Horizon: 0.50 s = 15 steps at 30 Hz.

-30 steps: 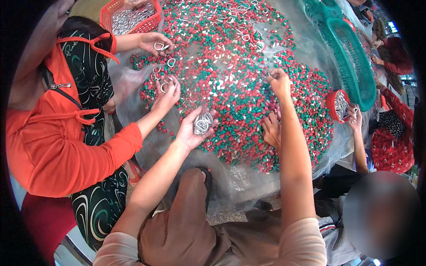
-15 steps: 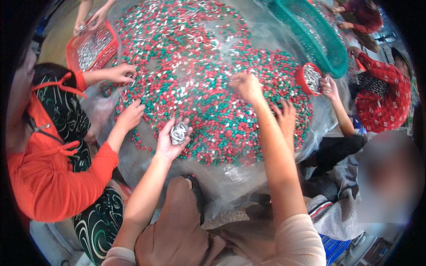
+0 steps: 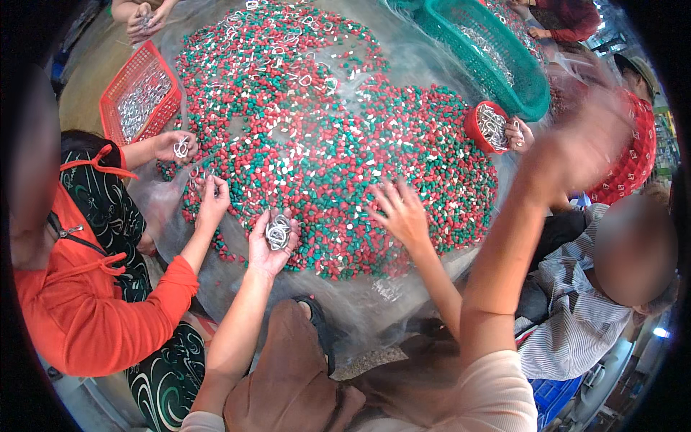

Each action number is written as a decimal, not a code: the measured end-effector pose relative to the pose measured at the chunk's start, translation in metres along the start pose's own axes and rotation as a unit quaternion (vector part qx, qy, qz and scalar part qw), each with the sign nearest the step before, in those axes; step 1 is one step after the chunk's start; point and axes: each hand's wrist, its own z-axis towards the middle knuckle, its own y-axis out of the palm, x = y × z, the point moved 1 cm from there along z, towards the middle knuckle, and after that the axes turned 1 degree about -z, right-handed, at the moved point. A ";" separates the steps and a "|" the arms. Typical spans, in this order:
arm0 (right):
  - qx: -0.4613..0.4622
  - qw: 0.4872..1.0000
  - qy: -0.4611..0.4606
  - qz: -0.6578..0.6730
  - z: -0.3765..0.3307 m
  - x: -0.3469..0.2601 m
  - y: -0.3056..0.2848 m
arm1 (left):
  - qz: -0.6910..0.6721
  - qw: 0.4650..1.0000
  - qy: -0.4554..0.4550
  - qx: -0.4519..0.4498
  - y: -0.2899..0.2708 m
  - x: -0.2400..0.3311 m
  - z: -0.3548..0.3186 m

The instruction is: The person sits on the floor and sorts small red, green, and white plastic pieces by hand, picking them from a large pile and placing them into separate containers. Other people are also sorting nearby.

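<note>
My left hand (image 3: 265, 255), palm up over the near edge of the pile, cups a clump of silvery metal rings (image 3: 278, 232). High at the right, my right hand (image 3: 594, 133) is smeared by motion, so its fingers and anything in them cannot be made out. It passes in front of a person in red patterned clothing (image 3: 637, 162). Below my left hand's level spreads a large pile of small red, green and white pieces (image 3: 345, 151), with pale loops and rings scattered through its far part.
Clear plastic sheeting (image 3: 338, 302) lies under the pile. A co-worker's spread hand (image 3: 403, 216) reaches in beside my right forearm. At the left, a person in orange (image 3: 108, 309) picks with both hands. Rings fill a red basket (image 3: 108, 119), a red bowl (image 3: 471, 126) and a green basket (image 3: 536, 101).
My right hand has swung from above the pile up and out to the right. My left hand stays cupped round the rings. The co-worker's hand has come further left across the pile.
</note>
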 end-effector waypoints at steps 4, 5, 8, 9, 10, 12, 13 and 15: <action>0.065 0.996 0.011 0.056 0.056 0.090 -0.003 | -0.042 0.999 -0.009 0.008 0.004 -0.012 0.006; -0.007 0.998 -0.001 -0.057 0.050 0.141 0.019 | -0.043 0.999 -0.019 -0.001 0.005 -0.018 0.010; -0.143 0.932 0.097 -0.320 -0.007 0.178 0.057 | -0.020 0.999 -0.019 -0.017 0.010 -0.023 0.013; -0.174 0.916 0.138 -0.333 -0.027 0.172 0.061 | -0.001 1.000 0.005 0.006 0.013 -0.022 0.014; -0.208 0.943 0.135 -0.221 -0.042 0.166 0.049 | 0.017 0.999 0.019 0.020 0.021 -0.024 0.017; -0.242 0.946 0.216 -0.007 -0.085 0.092 0.047 | 0.034 0.998 0.060 0.014 0.030 -0.021 0.028; -0.244 0.922 0.274 0.122 -0.109 0.040 0.042 | 0.048 0.995 0.083 0.029 0.039 -0.022 0.034; -0.425 0.668 0.531 0.301 -0.151 -0.042 0.035 | 0.103 0.984 0.142 0.013 0.069 -0.023 0.035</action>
